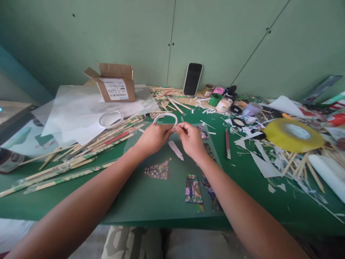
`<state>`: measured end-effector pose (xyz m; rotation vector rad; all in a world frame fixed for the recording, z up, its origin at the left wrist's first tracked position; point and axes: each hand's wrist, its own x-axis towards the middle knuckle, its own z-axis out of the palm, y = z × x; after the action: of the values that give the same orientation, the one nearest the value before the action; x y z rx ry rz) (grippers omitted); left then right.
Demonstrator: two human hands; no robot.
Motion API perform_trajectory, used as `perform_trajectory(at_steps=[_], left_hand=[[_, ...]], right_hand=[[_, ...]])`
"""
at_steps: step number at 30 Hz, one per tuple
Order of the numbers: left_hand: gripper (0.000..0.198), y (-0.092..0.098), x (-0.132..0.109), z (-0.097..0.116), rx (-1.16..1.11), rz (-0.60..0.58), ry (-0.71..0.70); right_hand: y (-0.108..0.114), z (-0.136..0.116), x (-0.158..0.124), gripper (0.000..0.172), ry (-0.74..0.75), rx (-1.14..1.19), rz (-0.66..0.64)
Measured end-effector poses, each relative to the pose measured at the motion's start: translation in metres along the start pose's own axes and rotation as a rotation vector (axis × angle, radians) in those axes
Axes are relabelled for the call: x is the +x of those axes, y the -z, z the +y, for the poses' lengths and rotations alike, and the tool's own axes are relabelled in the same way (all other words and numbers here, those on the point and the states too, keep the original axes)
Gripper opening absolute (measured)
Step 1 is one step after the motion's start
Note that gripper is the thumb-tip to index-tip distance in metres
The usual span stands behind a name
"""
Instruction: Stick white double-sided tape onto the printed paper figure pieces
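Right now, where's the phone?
In the head view, the phone is just right of centre at the back of the table, propped up by the green wall, with the little jars to its right.

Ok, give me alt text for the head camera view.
A person's left hand holds a white ring, perhaps tape, and the right hand pinches near its edge over a green table. Patterned cutouts lie below; wooden sticks, an open cardboard box, a propped phone and a yellow roll surround them.
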<state>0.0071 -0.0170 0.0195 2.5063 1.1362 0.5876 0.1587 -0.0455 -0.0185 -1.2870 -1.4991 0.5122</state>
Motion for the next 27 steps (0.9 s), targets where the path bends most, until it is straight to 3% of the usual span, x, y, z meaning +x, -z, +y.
perform_trajectory(at_steps=[4,7,11,14,16,19,21,24,27], left_hand=[[0.036,0.003,0.000,-0.003,-0.061,0.014,0.100],[0.031,0.007,-0.001,-0.023,0.142,-0.007,0.108],[0.027,0.010,-0.002,-0.043,0.388,0.000,0.042],[0.038,0.011,-0.003,-0.042,0.405,0.061,0.059],[0.038,0.012,-0.003,-0.037,0.321,0.093,-0.014],[0.026,0.012,-0.002,-0.029,0.097,-0.066,-0.297],[0.028,0.010,-0.003,-0.026,0.034,-0.207,-0.414],[0.027,0.007,-0.007,-0.020,0.141,-0.247,-0.360],[0.026,0.005,-0.010,-0.015,0.232,-0.232,-0.260]], right_hand=[[0.005,0.011,0.006,0.026,-0.175,0.169,0.196],[0.019,0.019,0.012,0.025,-0.189,0.125,0.330],[0.026,0.014,0.012,0.018,-0.137,0.045,0.126],[0.024,0.005,0.009,0.011,-0.122,0.012,-0.036],[0.025,0.000,0.008,0.011,-0.138,-0.004,-0.096],[0.031,-0.005,0.008,0.034,-0.206,-0.007,-0.177],[0.036,-0.007,0.009,0.035,-0.260,-0.039,-0.202],[0.042,-0.010,0.011,0.005,-0.259,-0.137,-0.217],[0.047,-0.010,0.010,0.005,-0.184,-0.178,-0.285]])
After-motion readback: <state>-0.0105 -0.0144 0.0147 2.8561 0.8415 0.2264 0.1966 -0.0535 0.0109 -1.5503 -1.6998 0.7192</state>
